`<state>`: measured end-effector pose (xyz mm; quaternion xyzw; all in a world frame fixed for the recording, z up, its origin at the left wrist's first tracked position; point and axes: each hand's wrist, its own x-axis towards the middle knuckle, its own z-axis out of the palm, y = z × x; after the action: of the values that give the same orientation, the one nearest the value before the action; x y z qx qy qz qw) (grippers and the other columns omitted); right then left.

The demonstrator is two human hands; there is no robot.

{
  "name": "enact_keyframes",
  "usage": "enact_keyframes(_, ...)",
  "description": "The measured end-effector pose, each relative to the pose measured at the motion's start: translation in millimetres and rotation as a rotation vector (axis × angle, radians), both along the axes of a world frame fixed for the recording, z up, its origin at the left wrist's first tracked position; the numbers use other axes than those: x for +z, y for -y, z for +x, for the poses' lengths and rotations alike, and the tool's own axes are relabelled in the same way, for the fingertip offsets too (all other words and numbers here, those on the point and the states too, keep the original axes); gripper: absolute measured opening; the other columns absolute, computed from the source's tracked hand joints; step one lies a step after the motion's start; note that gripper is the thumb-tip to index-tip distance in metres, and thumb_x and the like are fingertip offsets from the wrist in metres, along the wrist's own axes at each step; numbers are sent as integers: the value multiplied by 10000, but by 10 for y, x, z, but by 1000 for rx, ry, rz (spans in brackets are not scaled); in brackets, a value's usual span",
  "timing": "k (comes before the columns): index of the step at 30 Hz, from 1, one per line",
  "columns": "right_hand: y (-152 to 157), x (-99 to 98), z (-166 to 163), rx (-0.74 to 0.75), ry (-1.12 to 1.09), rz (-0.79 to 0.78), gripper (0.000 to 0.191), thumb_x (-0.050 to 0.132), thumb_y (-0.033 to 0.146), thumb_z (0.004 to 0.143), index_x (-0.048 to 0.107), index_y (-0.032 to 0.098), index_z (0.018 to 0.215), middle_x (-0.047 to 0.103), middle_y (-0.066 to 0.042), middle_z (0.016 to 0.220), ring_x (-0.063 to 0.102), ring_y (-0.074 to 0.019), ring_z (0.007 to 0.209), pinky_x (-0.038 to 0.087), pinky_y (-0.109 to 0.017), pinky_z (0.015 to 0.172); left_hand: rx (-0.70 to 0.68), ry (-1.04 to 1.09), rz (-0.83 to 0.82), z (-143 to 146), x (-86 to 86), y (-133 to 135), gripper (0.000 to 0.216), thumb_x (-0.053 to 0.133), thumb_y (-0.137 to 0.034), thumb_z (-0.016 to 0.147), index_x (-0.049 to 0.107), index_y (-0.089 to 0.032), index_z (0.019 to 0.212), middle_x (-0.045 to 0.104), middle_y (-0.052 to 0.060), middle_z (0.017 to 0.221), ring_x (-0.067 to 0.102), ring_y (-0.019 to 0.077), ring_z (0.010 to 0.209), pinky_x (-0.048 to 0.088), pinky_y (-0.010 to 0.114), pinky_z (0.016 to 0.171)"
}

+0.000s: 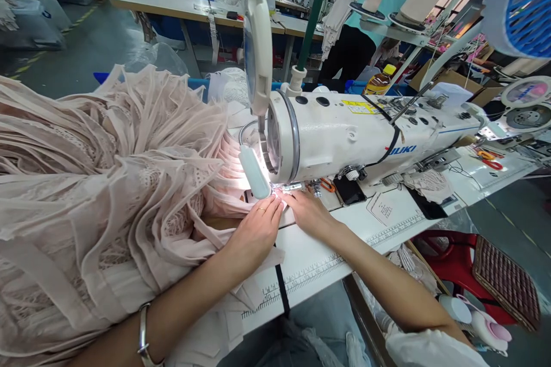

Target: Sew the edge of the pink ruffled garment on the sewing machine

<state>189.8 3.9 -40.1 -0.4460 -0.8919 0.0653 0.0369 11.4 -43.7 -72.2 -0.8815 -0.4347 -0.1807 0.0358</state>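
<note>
Sewing looks midway: left hand [253,229] and right hand [307,211] press flat pale pink pleated fabric [129,183] under the white sewing machine [357,132]; much fabric lies bunched left.

Sheer, matt pink cloth [112,183] (pleated, lace-trimmed) beside the glossy white enamelled sewing machine [353,135].

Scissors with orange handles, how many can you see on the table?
2. One scissors lies just right of the needle, under the sewing machine, near the right hand. The other scissors lies far right on the table. More may hide under the fabric.
</note>
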Motion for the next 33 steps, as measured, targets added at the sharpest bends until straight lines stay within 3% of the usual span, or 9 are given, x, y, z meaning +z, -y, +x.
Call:
enact_keyframes(10,3,45,-14,-32,45,-31,571,333,27,895,516,246,1390,658,-87,1078,621,-220,900,420,-402,952,12,20,5,-5,-18,-24,425,378,-41,924,499,-37,1332,597,217,1329,507,291,1313,435,460,1063)
enact_keyframes(17,2,98,-44,-44,77,-64,524,345,-7,866,589,197,1283,658,-101,1054,617,-237,953,379,-430,1005,32,4,55,7,-32,-32,420,352,-33,921,515,-35,1307,619,211,1296,545,282,1263,449,447,1034)
enact_keyframes(22,2,77,-54,-37,78,-41,492,349,9,871,610,192,1246,672,-105,1043,625,-246,937,426,-428,972,43,-41,100,13,11,-27,412,349,-38,927,511,-49,1306,620,193,1294,550,273,1243,441,425,1024)
enact_keyframes(25,-17,-6,-31,-63,-12,5,502,374,14,854,626,195,1247,681,-110,1077,616,-256,1013,462,-411,959,21,-121,116,-36,149,-30,362,357,-15,912,563,-41,1208,654,189,1197,592,281,1152,459,418,983)
enact_keyframes(29,-45,-175,44,-40,-286,34,512,392,0,837,685,242,1180,693,-50,1125,620,-204,1054,494,-336,952,9,-196,-15,-178,366,-48,268,386,15,877,602,-116,964,669,118,949,636,247,913,499,370,841)
enact_keyframes(33,-29,-289,94,4,-430,85,490,398,3,839,713,252,1119,696,-33,1109,645,-185,990,526,-311,887,4,-121,-100,-264,406,-51,260,387,-18,874,564,-152,1009,644,112,1031,604,250,1003,487,355,840)
